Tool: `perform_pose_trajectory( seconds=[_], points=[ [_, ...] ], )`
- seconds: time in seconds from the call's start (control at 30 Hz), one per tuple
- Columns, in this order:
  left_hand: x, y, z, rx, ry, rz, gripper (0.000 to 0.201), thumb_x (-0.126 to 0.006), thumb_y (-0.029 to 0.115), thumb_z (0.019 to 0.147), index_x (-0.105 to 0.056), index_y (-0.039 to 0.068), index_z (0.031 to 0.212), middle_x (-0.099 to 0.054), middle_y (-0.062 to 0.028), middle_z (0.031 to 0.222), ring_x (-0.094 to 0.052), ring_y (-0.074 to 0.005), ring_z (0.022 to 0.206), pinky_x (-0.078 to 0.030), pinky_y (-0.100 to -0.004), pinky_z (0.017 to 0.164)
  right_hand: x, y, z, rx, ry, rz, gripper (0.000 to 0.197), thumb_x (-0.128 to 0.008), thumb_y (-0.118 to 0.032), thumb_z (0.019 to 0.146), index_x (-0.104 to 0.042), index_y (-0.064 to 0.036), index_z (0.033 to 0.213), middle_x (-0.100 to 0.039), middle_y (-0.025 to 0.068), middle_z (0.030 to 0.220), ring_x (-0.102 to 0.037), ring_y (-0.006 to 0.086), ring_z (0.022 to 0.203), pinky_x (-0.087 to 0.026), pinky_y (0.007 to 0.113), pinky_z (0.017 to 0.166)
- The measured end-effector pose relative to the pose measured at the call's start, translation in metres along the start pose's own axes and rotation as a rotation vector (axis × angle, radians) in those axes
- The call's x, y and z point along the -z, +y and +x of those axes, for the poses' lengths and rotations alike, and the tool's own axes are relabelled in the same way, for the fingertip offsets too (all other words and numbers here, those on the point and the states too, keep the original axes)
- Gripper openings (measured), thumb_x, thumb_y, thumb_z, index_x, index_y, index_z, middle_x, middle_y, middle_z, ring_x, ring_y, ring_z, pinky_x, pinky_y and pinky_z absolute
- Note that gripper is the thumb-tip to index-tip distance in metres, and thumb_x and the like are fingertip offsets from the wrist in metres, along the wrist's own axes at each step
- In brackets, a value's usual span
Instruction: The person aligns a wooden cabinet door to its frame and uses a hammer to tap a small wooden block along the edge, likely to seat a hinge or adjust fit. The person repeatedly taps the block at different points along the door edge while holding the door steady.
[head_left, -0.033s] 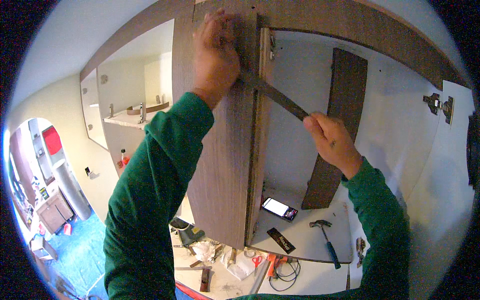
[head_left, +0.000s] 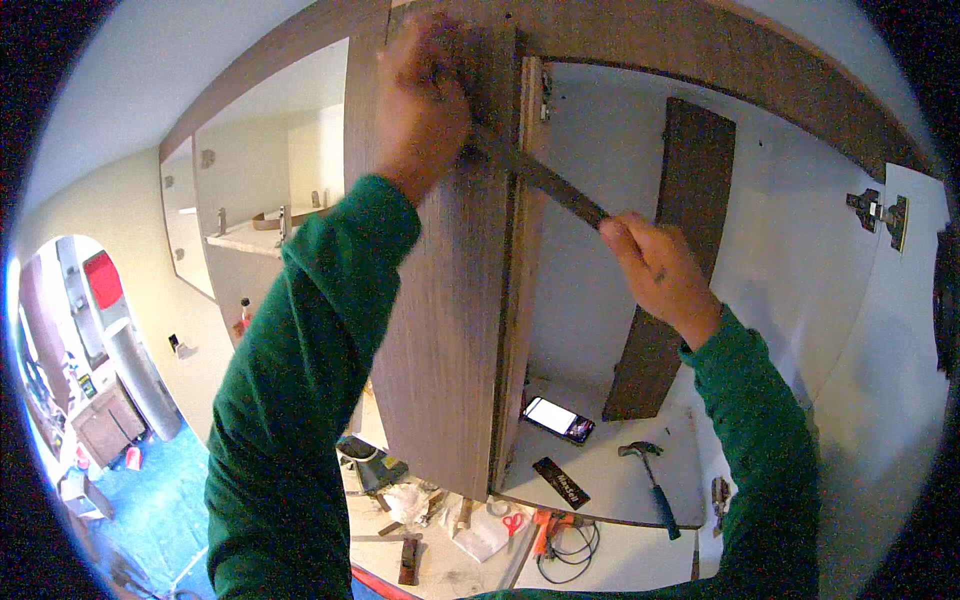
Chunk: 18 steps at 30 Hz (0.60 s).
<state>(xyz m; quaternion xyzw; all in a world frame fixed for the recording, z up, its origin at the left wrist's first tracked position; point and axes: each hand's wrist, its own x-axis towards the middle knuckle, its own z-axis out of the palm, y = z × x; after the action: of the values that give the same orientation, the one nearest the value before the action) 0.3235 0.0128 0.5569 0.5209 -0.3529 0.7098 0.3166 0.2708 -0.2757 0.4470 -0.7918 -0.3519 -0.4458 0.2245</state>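
A long, flat dark bar [head_left: 560,188] crosses slantwise over the vertical edge of a brown wood-grain cabinet panel [head_left: 440,320]. My right hand [head_left: 665,275] is closed round its lower right end, thumb along the top. My left hand [head_left: 420,95], smeared by motion, is curled at the bar's upper left end in front of the panel; that end is hidden by the hand and blur. The bar touches or lies very near the panel's edge. Right of the panel is the open white inside of the cabinet [head_left: 600,200].
On the cabinet floor lie a lit phone [head_left: 558,418], a dark label plate [head_left: 562,483] and a hammer [head_left: 652,490]. A dark board [head_left: 670,270] leans inside. Below are red scissors [head_left: 513,523] and a corded orange tool [head_left: 545,530]. A hinge [head_left: 880,215] juts out at right.
My left hand has shifted slightly left and is more blurred. My right hand has moved a little left and up, the bar sliding along with them. Other things stay put.
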Motion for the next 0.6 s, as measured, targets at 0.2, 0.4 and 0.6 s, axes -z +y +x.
perform_pose_trajectory(
  seconds=[0.2,0.4,0.6],
  points=[
    [0.051,-0.014,0.061,-0.037,0.067,0.458,0.036,-0.046,0.004,0.101,-0.054,0.001,0.135,-0.064,-0.0296,0.120,-0.063,-0.0437,0.108,-0.050,-0.0531,0.097,0.004,-0.017,0.070,0.153,-0.011,-0.130,0.048,-0.048,-0.045,0.110,-0.067,-0.0021,0.099,-0.056,0.0185,0.068,-0.059,0.0271,0.061,-0.045,0.042,0.058],
    [0.021,0.032,0.009,0.049,-0.114,0.080,0.043,-0.051,-0.002,0.095,-0.057,0.006,0.137,-0.063,-0.0187,0.135,-0.060,-0.0332,0.124,-0.044,-0.0427,0.107,0.013,-0.026,-0.014,-0.138,-0.053,-0.083,0.042,-0.052,-0.040,0.109,-0.067,-0.0021,0.101,-0.056,0.0161,0.065,-0.056,0.0270,0.056,-0.043,0.041,0.056],
    [0.010,0.040,-0.058,-0.075,-0.035,0.116,0.047,-0.048,-0.006,0.088,-0.060,0.008,0.132,-0.052,-0.0176,0.151,-0.043,-0.0418,0.145,-0.023,-0.0604,0.123,-0.006,-0.022,-0.073,-0.177,-0.057,0.024,0.037,-0.054,-0.039,0.108,-0.066,-0.0046,0.100,-0.067,0.0224,0.076,-0.067,0.0436,0.068,-0.051,0.051,0.059]
  ],
)
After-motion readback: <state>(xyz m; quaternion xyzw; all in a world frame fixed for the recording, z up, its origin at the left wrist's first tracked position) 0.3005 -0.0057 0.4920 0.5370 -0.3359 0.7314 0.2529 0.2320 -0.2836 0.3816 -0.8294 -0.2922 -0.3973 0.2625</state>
